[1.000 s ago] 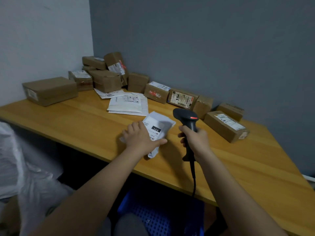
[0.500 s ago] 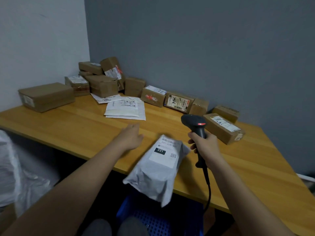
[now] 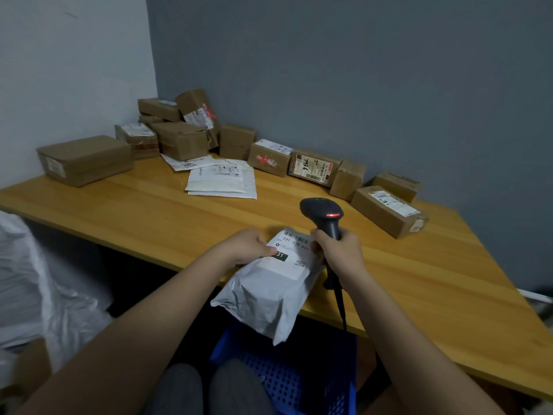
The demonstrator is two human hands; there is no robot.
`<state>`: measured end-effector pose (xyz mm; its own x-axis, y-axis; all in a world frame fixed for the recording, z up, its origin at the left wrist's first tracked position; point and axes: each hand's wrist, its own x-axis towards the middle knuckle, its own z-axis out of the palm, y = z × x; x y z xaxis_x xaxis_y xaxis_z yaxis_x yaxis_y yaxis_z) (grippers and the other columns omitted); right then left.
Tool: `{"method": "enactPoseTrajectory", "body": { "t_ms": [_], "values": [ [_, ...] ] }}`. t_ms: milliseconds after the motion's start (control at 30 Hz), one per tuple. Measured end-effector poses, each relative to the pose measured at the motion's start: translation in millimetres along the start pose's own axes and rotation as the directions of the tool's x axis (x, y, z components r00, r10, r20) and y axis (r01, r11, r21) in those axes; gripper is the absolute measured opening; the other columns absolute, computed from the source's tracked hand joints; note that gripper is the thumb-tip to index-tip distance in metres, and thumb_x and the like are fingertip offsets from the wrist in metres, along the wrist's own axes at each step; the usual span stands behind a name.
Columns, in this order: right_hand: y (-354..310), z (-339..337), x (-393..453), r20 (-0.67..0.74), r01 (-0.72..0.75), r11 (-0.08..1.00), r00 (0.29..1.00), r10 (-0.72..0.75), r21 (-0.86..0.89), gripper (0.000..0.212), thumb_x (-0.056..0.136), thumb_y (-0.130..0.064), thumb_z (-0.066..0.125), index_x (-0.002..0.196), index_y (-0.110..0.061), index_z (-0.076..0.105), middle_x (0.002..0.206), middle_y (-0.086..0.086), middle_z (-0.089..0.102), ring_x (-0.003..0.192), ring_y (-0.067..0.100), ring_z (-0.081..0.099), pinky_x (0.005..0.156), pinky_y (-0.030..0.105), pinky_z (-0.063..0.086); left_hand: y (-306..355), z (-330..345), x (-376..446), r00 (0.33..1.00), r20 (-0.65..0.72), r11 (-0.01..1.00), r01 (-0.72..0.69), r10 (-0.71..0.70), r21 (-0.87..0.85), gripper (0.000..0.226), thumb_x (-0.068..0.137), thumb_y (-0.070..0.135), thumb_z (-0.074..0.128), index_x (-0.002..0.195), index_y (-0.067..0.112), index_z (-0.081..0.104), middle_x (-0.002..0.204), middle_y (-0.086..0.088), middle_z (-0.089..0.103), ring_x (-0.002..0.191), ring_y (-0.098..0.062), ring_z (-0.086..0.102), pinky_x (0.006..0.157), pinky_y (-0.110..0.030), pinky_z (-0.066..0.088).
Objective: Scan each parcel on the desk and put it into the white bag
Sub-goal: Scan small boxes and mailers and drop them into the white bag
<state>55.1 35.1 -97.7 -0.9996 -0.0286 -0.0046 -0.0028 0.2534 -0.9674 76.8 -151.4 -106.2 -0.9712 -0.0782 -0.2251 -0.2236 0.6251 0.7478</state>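
Hanging half off the desk (image 3: 149,211) edge at lower centre, a crinkled grey mailer (image 3: 266,292) shows a white label reading "231 239". Left hand (image 3: 245,245) pinches its top; right hand (image 3: 341,253) grips one black scanner (image 3: 324,217), red light on. White bag (image 3: 27,283) at far left.
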Motion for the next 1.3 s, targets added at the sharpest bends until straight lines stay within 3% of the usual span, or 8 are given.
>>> {"method": "enactPoseTrajectory", "body": {
  "t_ms": [267, 433, 600, 700, 833, 967, 1067, 1300],
  "values": [
    [-9.0, -7.3, -23.0, 0.044, 0.032, 0.998, 0.998, -0.034, 0.047, 0.006, 0.092, -0.021, 0.065, 0.093, -0.017, 0.061, 0.085, 0.011, 0.068, 0.076, 0.018, 0.066, 0.059, 0.029, 0.048, 1.3, -13.9, -18.1, 0.949, -0.314, 0.97, -0.111, 0.039, -0.215, 0.02, 0.1, 0.028, 0.05, 0.088, 0.013, 0.042, 0.081, -0.001, 0.048, 0.071, -0.016, 0.045, 0.059, -0.029, 0.033],
    [-23.6, 4.7, -34.5, 0.044, 0.076, 0.986, 0.996, -0.083, 0.148, 0.005, 0.092, -0.022, 0.065, 0.094, -0.018, 0.063, 0.087, 0.009, 0.07, 0.079, 0.014, 0.068, 0.061, 0.029, 0.05, -2.5, -24.5, -30.6, 0.867, -0.481, 0.888, -0.318, 0.132, -0.331, 0.017, 0.098, 0.024, 0.053, 0.084, 0.023, 0.043, 0.106, -0.017, 0.062, 0.1, -0.035, 0.06, 0.087, -0.048, 0.048],
    [-26.4, 18.0, -46.6, 0.022, 0.098, 0.978, 0.994, -0.103, 0.187, 0.004, 0.09, -0.022, 0.066, 0.091, -0.018, 0.064, 0.087, 0.012, 0.07, 0.083, 0.02, 0.068, 0.061, 0.03, 0.049, -19.2, -15.7, -38.5, 0.849, -0.516, 0.828, -0.371, 0.118, -0.42, 0.022, 0.096, 0.01, 0.055, 0.082, 0.021, 0.042, 0.097, -0.015, 0.06, 0.094, -0.025, 0.058, 0.083, -0.036, 0.045],
    [-22.6, 18.5, -58.6, 0.048, 0.125, 0.98, 0.99, -0.134, 0.154, 0.006, 0.09, -0.02, 0.066, 0.089, -0.014, 0.065, 0.085, 0.016, 0.071, 0.07, 0.019, 0.063, 0.057, 0.028, 0.046, -24.6, -13.1, -44.2, 0.848, -0.516, 0.79, -0.397, 0.121, -0.468, 0.022, 0.096, 0.008, 0.054, 0.082, 0.018, 0.042, 0.091, -0.008, 0.059, 0.089, -0.019, 0.056, 0.075, -0.03, 0.044],
    [-18.4, 18.5, -70.0, 0.092, 0.148, 0.984, 0.983, -0.157, 0.097, 0.018, 0.09, -0.021, 0.066, 0.089, -0.004, 0.064, 0.077, 0.019, 0.07, 0.058, 0.016, 0.057, 0.059, 0.034, 0.045, -27.7, -13.9, -48.8, 0.847, -0.52, 0.788, -0.396, 0.114, -0.471, 0.02, 0.096, 0.011, 0.056, 0.082, 0.018, 0.043, 0.1, -0.011, 0.063, 0.091, -0.016, 0.059, 0.082, -0.037, 0.05],
    [-20.4, 21.2, -80.6, 0.121, 0.175, 0.981, 0.975, -0.185, 0.089, 0.018, 0.088, -0.022, 0.067, 0.079, -0.008, 0.062, 0.069, 0.015, 0.064, 0.059, 0.023, 0.058, 0.057, 0.034, 0.044, -25.7, -11.8, -52.4, 0.842, -0.525, 0.784, -0.406, 0.122, -0.47, 0.02, 0.095, 0.01, 0.057, 0.082, 0.018, 0.044, 0.092, 0.003, 0.063, 0.083, -0.001, 0.059, 0.077, -0.028, 0.05],
    [-26.2, 21.9, -88.5, 0.161, 0.177, 0.98, 0.969, -0.19, 0.09, 0.017, 0.089, -0.019, 0.066, 0.078, -0.008, 0.06, 0.067, 0.011, 0.062, 0.056, 0.02, 0.055, 0.054, 0.033, 0.044, -26.9, -10.5, -51.9, 0.841, -0.529, 0.789, -0.398, 0.111, -0.468, 0.019, 0.095, 0.012, 0.058, 0.082, 0.019, 0.045, 0.093, 0.001, 0.065, 0.085, -0.004, 0.062, 0.08, -0.034, 0.052],
    [-30.3, 21.5, -93.2, 0.191, 0.154, 0.984, 0.967, -0.168, 0.086, 0.015, 0.09, -0.018, 0.065, 0.081, -0.007, 0.059, 0.068, 0.011, 0.059, 0.057, 0.021, 0.054, 0.052, 0.03, 0.044, -22.7, -9.7, -56.9, 0.848, -0.52, 0.785, -0.391, 0.104, -0.48, 0.018, 0.096, 0.014, 0.057, 0.083, 0.02, 0.046, 0.095, -0.002, 0.066, 0.087, -0.012, 0.064, 0.075, -0.031, 0.054]
  ]
}}
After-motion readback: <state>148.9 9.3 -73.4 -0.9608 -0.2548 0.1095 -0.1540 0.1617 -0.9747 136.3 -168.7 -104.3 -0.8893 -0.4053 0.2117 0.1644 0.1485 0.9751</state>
